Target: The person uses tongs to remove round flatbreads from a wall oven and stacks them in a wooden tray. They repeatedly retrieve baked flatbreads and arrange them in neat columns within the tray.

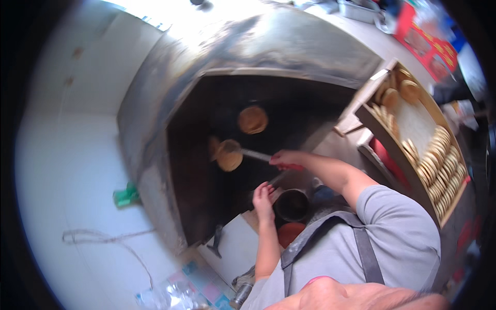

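Note:
My right hand [288, 159] grips the red handle of a metal spatula [255, 155], reaching over a dark oven interior or cooking surface [217, 97]. The spatula's head is at a round golden-brown flatbread [229, 159]; whether it lies under or over the bread I cannot tell. Another piece of bread [214, 145] shows just left of it, partly hidden. One more round flatbread [253, 119] lies farther back. My left hand [264, 195] is held near the front edge, fingers slightly curled and apart, with nothing visible in it.
A wooden tray [403, 155] with rows of round breads stands at the right. Close to my body are a dark round pot [292, 204] and a reddish-brown round container [290, 233]. A sooty metal hood [248, 46] surrounds the dark area. A white wall is on the left.

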Demonstrator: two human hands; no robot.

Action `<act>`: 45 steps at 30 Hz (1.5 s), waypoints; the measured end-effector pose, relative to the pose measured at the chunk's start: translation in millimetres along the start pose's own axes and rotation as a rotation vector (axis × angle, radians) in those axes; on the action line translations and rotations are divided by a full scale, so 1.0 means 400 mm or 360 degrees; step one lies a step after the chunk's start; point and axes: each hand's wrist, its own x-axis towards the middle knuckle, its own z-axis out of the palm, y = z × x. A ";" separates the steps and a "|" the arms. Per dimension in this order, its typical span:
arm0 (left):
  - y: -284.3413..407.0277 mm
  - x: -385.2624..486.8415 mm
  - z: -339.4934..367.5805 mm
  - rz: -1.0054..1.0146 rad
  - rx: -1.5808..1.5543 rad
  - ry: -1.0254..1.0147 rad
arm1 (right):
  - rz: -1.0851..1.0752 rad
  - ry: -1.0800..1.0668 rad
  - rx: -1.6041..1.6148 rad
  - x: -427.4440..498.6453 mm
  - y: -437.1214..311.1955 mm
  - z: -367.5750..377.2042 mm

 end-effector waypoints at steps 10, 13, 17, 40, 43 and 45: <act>-0.082 -0.097 0.114 -0.0075 0.0395 -0.0170 | 0.0133 0.0464 0.1161 -0.991 0.359 -0.148; -0.097 -0.105 0.215 -0.0121 0.0452 -0.0410 | -0.0033 0.0982 0.1454 -1.138 0.431 -0.179; -0.062 -0.129 0.403 -0.0034 0.0544 -0.0808 | -0.0012 0.1389 0.1831 -1.158 0.549 -0.348; -0.040 -0.056 0.031 -0.0054 0.0525 -0.0296 | 0.0263 0.0535 -0.0129 -0.539 0.190 -0.149; -0.041 -0.083 -0.022 0.0064 0.0534 -0.0225 | 0.0179 0.0632 -0.0008 -0.320 0.085 -0.146; -0.055 -0.123 -0.074 0.0031 0.0518 -0.0092 | 0.0214 0.0559 -0.0075 -0.232 0.046 -0.166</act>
